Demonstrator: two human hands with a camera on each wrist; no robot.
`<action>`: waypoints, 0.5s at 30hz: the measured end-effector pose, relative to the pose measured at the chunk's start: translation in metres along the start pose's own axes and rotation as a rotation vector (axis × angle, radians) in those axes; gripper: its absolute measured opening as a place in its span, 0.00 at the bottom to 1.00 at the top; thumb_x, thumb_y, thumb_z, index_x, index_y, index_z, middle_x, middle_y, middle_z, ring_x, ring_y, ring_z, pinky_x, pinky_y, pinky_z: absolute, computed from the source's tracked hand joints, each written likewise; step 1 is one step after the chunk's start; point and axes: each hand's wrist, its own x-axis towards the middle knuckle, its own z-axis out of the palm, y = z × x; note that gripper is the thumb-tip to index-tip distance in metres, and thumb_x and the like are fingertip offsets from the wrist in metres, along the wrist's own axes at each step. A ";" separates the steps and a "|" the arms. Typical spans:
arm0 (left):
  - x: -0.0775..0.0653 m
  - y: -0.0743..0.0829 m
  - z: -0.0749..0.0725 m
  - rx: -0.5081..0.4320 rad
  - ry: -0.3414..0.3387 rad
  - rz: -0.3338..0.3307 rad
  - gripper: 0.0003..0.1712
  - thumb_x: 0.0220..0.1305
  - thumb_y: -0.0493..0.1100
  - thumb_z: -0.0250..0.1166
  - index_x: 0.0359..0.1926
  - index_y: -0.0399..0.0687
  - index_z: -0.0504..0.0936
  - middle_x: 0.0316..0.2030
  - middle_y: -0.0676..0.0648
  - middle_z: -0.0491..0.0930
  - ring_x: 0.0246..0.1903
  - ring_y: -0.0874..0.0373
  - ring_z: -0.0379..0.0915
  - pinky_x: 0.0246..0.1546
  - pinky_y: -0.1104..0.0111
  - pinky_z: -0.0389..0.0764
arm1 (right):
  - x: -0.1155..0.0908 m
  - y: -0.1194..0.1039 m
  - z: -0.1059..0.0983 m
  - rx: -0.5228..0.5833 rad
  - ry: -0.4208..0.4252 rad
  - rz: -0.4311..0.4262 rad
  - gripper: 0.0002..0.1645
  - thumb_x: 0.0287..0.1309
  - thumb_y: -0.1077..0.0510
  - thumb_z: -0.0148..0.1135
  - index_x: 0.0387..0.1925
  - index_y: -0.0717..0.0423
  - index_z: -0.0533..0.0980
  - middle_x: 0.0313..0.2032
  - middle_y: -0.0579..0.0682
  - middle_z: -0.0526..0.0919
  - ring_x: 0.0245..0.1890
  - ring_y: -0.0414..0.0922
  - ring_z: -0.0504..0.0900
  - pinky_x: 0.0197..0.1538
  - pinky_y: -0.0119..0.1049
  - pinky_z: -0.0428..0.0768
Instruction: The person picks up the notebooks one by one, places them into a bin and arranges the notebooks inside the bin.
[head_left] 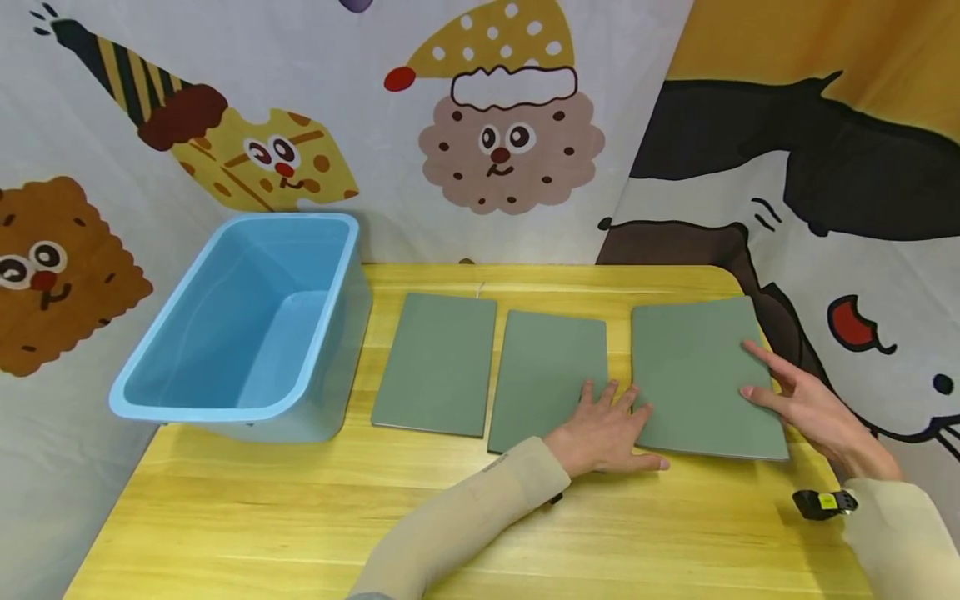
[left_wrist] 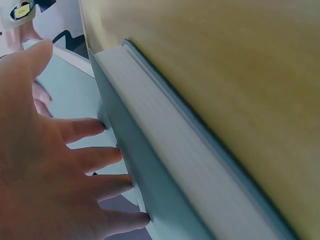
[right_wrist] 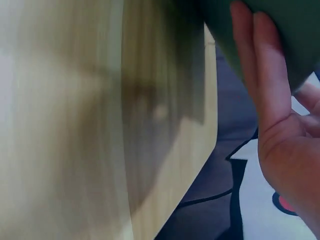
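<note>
Three green-covered books lie in a row. My left hand (head_left: pixel 596 437), its fingers spread and straight, rests over the lower right part of the middle book (head_left: pixel 551 358), near the right book. In the left wrist view, its fingertips touch a green cover beside a thick block of white pages (left_wrist: pixel 165 135). My right hand (head_left: pixel 825 417) grips the right edge of the right book (head_left: pixel 697 375), thumb on top. In the right wrist view, fingers (right_wrist: pixel 270 65) lie against the underside of this raised book. The left book (head_left: pixel 438 362) lies flat, untouched.
A blue plastic bin (head_left: pixel 202 412) stands at the left of the wooden table (head_left: pixel 300 517). A cloth with cartoon prints (head_left: pixel 517 233) hangs behind the table and at its sides. The table's right edge runs beneath my right hand.
</note>
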 end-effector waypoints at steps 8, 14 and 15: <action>-0.009 -0.008 -0.001 -0.003 0.054 0.021 0.50 0.66 0.84 0.38 0.80 0.68 0.59 0.81 0.52 0.53 0.79 0.45 0.48 0.73 0.42 0.58 | -0.009 -0.016 0.011 0.077 0.120 -0.051 0.46 0.77 0.55 0.57 0.84 0.35 0.44 0.80 0.28 0.39 0.81 0.48 0.29 0.68 0.15 0.47; -0.023 -0.024 -0.013 -0.024 0.126 0.010 0.50 0.69 0.82 0.37 0.82 0.64 0.55 0.81 0.51 0.53 0.79 0.46 0.48 0.73 0.43 0.59 | -0.013 -0.026 0.016 0.245 0.163 -0.078 0.47 0.76 0.63 0.57 0.83 0.35 0.47 0.81 0.32 0.45 0.73 0.25 0.54 0.51 0.14 0.73; -0.026 -0.027 -0.015 -0.030 0.140 0.008 0.50 0.70 0.81 0.37 0.83 0.63 0.55 0.81 0.51 0.52 0.79 0.45 0.47 0.73 0.43 0.59 | -0.015 -0.028 0.017 0.301 0.164 -0.076 0.47 0.76 0.64 0.57 0.83 0.35 0.47 0.81 0.33 0.45 0.70 0.24 0.60 0.47 0.16 0.77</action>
